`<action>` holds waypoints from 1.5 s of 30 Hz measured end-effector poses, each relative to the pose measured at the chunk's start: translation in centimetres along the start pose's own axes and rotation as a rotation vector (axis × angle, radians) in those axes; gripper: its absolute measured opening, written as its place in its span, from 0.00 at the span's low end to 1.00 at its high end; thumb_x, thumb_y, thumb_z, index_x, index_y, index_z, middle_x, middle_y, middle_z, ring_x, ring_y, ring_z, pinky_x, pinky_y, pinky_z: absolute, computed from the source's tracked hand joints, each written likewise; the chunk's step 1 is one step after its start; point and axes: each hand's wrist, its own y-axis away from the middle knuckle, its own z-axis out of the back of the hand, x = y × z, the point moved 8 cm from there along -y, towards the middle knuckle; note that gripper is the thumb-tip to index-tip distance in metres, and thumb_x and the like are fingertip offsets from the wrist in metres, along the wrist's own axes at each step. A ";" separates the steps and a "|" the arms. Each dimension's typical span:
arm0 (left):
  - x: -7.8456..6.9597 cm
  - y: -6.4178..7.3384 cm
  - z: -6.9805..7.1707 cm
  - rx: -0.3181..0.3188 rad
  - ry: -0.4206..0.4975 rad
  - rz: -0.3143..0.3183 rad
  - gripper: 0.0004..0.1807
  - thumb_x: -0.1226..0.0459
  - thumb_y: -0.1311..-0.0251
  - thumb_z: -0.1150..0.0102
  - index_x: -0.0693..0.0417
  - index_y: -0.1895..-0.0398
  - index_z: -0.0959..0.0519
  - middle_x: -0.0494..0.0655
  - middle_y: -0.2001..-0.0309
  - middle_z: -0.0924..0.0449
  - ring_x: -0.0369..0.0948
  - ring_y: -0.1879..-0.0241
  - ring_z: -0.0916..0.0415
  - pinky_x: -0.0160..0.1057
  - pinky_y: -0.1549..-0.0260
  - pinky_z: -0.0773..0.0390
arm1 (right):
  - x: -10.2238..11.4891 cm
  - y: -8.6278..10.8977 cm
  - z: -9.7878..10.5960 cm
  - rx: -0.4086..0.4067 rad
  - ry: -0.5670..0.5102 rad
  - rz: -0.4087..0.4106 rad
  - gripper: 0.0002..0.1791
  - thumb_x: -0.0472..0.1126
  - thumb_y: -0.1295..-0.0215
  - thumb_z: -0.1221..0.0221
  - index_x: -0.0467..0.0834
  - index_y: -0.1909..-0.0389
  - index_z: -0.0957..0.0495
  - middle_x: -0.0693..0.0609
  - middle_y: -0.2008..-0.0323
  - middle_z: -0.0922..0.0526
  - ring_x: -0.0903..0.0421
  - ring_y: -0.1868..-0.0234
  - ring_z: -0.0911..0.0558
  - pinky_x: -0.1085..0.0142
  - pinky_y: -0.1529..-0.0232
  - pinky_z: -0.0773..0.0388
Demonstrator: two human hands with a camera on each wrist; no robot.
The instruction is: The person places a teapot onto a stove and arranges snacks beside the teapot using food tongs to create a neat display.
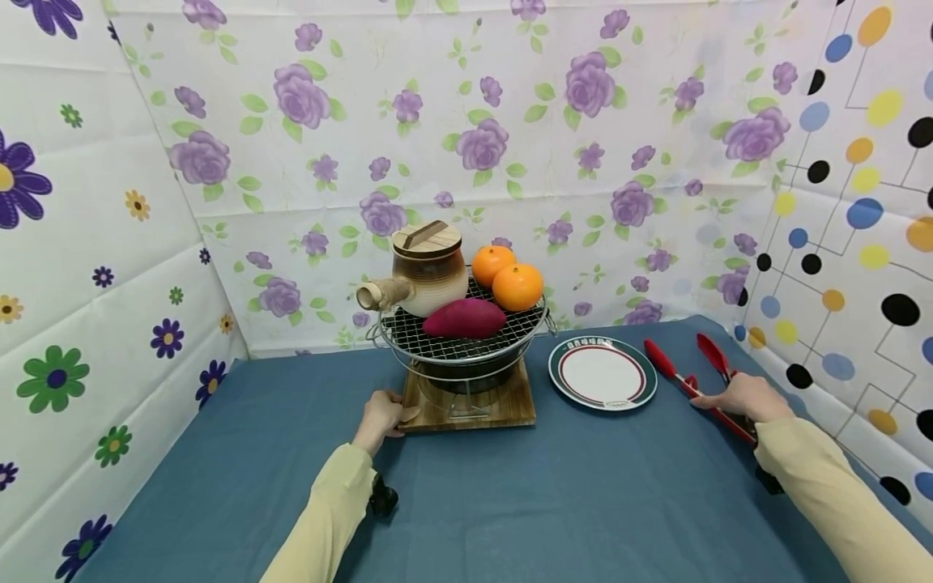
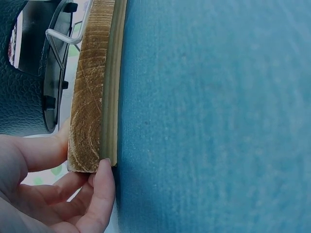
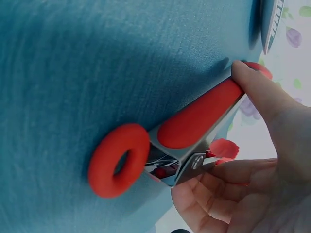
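Observation:
At its front left corner, a wooden board (image 1: 503, 417) is pinched by my left hand (image 1: 379, 414). In the left wrist view, the thumb lies on the board's upper face and the fingers curl at its corner and lower edge. My right hand (image 1: 754, 397) grips red-and-metal tongs (image 1: 659, 358) on the right, their two red tips spread apart. The right wrist view shows the thumb on a red handle grip (image 3: 201, 114) and the fingers curled on the other side; a red ring (image 3: 119, 160) sits at the tongs' end.
A round grill stove (image 1: 466, 368) stands on the board, its wire mesh bearing a lidded clay pot (image 1: 430, 279), two oranges (image 1: 518, 287) and a purple sweet potato (image 1: 466, 319). A green-rimmed plate (image 1: 602, 372) lies between stove and tongs. Patterned cloth walls (image 1: 437, 97) enclose the blue tablecloth (image 1: 525, 502).

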 end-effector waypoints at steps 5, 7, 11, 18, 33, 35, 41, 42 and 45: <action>-0.1 0.0 0.0 0.005 0.004 -0.003 0.24 0.71 0.45 0.41 0.78 0.48 0.35 0.72 0.51 0.36 0.57 0.62 0.27 0.42 0.78 0.20 | 0.0 -0.1 0.0 -0.002 0.013 -0.004 0.54 0.69 0.58 0.39 0.17 0.57 0.36 0.37 0.72 0.27 0.47 0.73 0.26 0.55 0.76 0.26; -0.2 0.0 0.0 0.005 0.003 -0.002 0.25 0.71 0.45 0.40 0.78 0.48 0.35 0.72 0.51 0.36 0.56 0.63 0.27 0.42 0.79 0.20 | -0.1 -0.2 0.0 0.001 0.030 -0.008 0.55 0.70 0.57 0.40 0.17 0.57 0.36 0.36 0.72 0.27 0.46 0.73 0.26 0.53 0.75 0.26; -0.1 -0.1 0.0 0.000 0.001 -0.002 0.25 0.71 0.46 0.39 0.78 0.49 0.34 0.72 0.52 0.36 0.55 0.65 0.27 0.41 0.79 0.20 | -0.1 -0.3 -0.1 0.011 0.062 -0.013 0.55 0.70 0.56 0.41 0.17 0.55 0.36 0.35 0.71 0.28 0.45 0.72 0.27 0.50 0.74 0.27; 0.0 -0.2 0.0 -0.001 -0.008 -0.005 0.25 0.69 0.47 0.38 0.77 0.49 0.33 0.70 0.56 0.32 0.54 0.67 0.26 0.41 0.80 0.20 | -0.2 -0.1 -0.2 -0.005 0.054 -0.019 0.55 0.70 0.57 0.40 0.18 0.55 0.37 0.35 0.72 0.28 0.45 0.72 0.28 0.51 0.75 0.28; -0.8 0.2 -0.3 0.021 -0.042 -0.017 0.26 0.69 0.45 0.39 0.77 0.47 0.34 0.70 0.54 0.33 0.55 0.65 0.26 0.42 0.78 0.20 | 0.5 1.2 1.7 -0.118 0.033 -0.046 0.47 0.71 0.54 0.43 0.24 0.66 0.33 0.40 0.80 0.32 0.45 0.77 0.27 0.49 0.76 0.29; -0.8 0.2 -0.3 0.028 -0.030 -0.017 0.26 0.69 0.46 0.39 0.77 0.47 0.34 0.71 0.53 0.34 0.55 0.64 0.27 0.42 0.78 0.20 | 0.8 1.3 2.1 -0.163 0.037 -0.034 0.49 0.71 0.52 0.45 0.23 0.63 0.34 0.36 0.78 0.33 0.42 0.76 0.27 0.44 0.75 0.29; -0.9 0.1 -0.2 0.047 -0.042 -0.033 0.27 0.69 0.46 0.39 0.78 0.47 0.35 0.73 0.48 0.37 0.57 0.60 0.28 0.42 0.78 0.20 | 3.2 1.5 2.6 -0.262 0.056 0.101 0.54 0.68 0.46 0.47 0.19 0.45 0.44 0.23 0.62 0.36 0.34 0.66 0.29 0.44 0.72 0.27; -1.0 0.1 -0.2 0.048 -0.059 -0.042 0.27 0.69 0.45 0.39 0.79 0.47 0.35 0.73 0.48 0.37 0.57 0.60 0.28 0.41 0.78 0.20 | 3.7 1.5 2.5 -0.264 0.052 0.133 0.53 0.67 0.45 0.47 0.19 0.43 0.46 0.21 0.59 0.38 0.31 0.62 0.31 0.42 0.67 0.28; -1.1 0.2 0.0 0.041 -0.116 -0.066 0.26 0.67 0.45 0.39 0.78 0.49 0.33 0.71 0.52 0.33 0.55 0.64 0.26 0.41 0.79 0.21 | 4.9 1.4 2.2 -0.260 0.030 0.218 0.53 0.64 0.41 0.49 0.21 0.38 0.53 0.19 0.48 0.46 0.25 0.50 0.41 0.35 0.54 0.40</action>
